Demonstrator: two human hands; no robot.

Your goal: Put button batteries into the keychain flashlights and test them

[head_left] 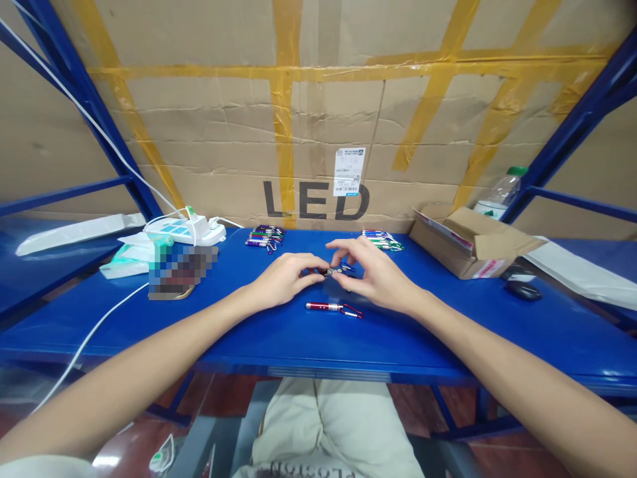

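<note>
My left hand is closed in a pinch, thumb and fingertips meeting at a small dark piece mostly hidden by them. Facing it, my right hand brings its thumb and a bent finger together at small round silvery pieces, with another finger raised above. What exactly lies between these fingertips is too small to name. A blue carabiner clip shows just behind the right fingers. Nearer to me, a red pen-shaped penlight with a red carabiner clip lies across the blue table.
Behind my hands lie two groups of coloured penlights with clips, a left group and a right group. A cardboard box, black mouse and bottle stand right. Leftward are a power strip and tissue pack.
</note>
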